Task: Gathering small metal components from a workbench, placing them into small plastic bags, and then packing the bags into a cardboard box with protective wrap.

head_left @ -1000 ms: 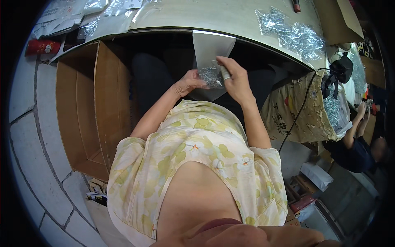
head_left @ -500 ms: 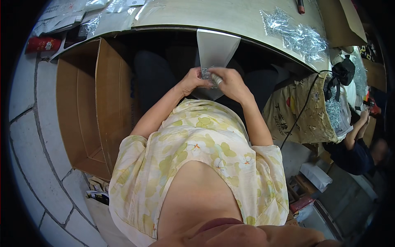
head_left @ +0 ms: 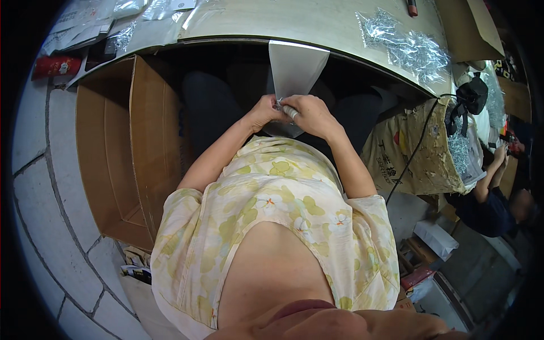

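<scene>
Just past the near edge of the pale tabletop point(head_left: 272, 21), the left hand point(head_left: 263, 113) and right hand point(head_left: 313, 117) meet, fingers curled nearly closed on a small clear plastic packet of silvery bits point(head_left: 277, 106), mostly hidden between them. Beyond it slopes a tapered white sheet point(head_left: 297, 67); a brown cardboard box point(head_left: 152, 147) stands left.

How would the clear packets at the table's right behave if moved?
The clear packets would probably sag, looking thin-walled and wrinkled. Their gloss suggests they may slide easily on the tabletop. Silvery, metal-looking pieces inside hint they could be heavy for their size.
</scene>
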A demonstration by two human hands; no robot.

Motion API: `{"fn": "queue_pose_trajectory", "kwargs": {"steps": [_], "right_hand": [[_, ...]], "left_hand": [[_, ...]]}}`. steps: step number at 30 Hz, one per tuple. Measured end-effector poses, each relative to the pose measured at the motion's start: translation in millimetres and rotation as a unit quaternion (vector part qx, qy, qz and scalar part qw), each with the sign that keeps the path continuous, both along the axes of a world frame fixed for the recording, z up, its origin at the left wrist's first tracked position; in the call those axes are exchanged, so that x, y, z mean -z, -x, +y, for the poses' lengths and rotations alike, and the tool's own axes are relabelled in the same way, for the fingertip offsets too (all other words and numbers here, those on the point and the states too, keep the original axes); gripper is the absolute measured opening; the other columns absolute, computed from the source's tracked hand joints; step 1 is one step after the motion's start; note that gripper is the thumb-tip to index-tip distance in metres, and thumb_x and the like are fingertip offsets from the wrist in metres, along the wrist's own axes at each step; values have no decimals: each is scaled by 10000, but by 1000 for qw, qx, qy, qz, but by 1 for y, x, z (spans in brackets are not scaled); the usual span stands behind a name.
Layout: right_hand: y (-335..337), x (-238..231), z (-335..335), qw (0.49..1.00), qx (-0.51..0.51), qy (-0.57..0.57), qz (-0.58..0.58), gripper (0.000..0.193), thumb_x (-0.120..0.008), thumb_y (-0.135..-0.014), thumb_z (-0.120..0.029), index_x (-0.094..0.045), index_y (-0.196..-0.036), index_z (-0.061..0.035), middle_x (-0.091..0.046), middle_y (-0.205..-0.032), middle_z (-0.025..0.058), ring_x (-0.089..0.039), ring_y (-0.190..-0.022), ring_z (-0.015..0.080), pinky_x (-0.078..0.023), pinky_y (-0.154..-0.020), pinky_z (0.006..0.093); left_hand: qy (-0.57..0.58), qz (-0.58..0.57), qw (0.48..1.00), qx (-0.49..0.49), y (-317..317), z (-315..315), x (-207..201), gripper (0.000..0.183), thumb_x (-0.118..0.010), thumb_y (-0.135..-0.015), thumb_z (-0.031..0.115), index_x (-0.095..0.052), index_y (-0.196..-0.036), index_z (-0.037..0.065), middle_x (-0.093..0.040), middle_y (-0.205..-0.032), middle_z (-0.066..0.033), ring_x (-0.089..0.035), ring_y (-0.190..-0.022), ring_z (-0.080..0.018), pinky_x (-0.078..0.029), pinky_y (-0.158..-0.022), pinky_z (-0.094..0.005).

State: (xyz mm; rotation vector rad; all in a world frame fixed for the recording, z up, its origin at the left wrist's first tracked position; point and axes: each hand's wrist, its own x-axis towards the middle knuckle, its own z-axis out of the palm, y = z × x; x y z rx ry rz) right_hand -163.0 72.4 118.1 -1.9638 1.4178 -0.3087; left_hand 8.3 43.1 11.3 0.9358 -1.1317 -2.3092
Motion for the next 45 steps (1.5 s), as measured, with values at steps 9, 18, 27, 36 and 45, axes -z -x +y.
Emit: {"fn": "queue_pose_trajectory", "kwargs": {"steps": [9,18,27,36,45], "right_hand": [[19,-23,-8,980,154,55,-117,260,-590,-886,-24,-637,-1140,9,-706,-969,139,-669,-891,171,-508,-782,287],[18,-32,-11,986,119,-16,-115,263,-688,-860,-115,-657,-1083,22,-710,-939,105,-660,-834,155,-520,-769,308],[5,-47,-16,941,207,96,-250,254,-726,-823,-95,-659,-1049,0,-672,-881,35,-600,-775,83,-483,-686,246],[-11,-74,-17,952,124,220,-170,385,-663,-837,-47,-600,-1217,-41,-627,-1167,131,-609,-1081,245,-462,-940,331],[-24,-60,-17,967,103,122,-198,474,-627,-852,-35,-543,-1317,-67,-562,-1308,152,-607,-1131,254,-451,-980,344]], "left_hand": [[-113,49,988,90,-14,5,-36,450,-523,-975,376,-628,-1157,-23,-691,-1009,-111,-682,-849,-162,-563,-694,-269],[2,89,996,-8,-16,-18,-87,490,-453,-1008,373,-534,-1285,-24,-644,-1120,-107,-670,-930,-155,-597,-745,-326],[-25,217,955,-198,-7,-24,-77,333,-675,-893,180,-606,-1184,34,-679,-1003,-61,-675,-887,-148,-585,-766,-316],[-82,266,924,-263,-6,-22,-80,206,-660,-899,152,-643,-1079,54,-690,-993,-45,-665,-878,-139,-569,-766,-299],[-161,304,897,-276,-12,-23,-93,253,-651,-911,228,-642,-1092,51,-686,-1019,-61,-654,-941,-170,-527,-866,-332]]}}
